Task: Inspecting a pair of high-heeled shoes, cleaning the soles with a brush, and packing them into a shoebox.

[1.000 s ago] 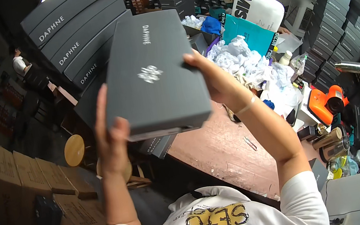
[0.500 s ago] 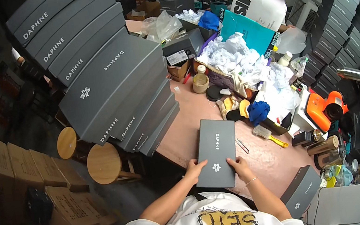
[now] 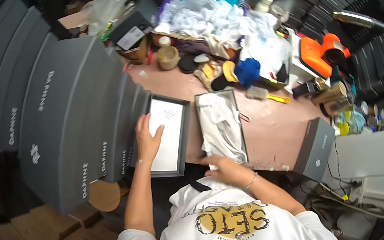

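Grey box [image 3: 241,134] now open — lid [image 3: 175,142] off, left grip [image 3: 149,139] holding it, blurred right grip [image 3: 230,170] near white paper [image 3: 219,120], finger spread unclear

A yellow-handled brush [image 3: 265,93] lies near a blue cloth [image 3: 247,72], an orange device [image 3: 313,55] farther right.

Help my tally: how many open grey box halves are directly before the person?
2: the left half, white inside, at the left hand; the right half, holding white wrapping, by the right hand. None looks hidden.
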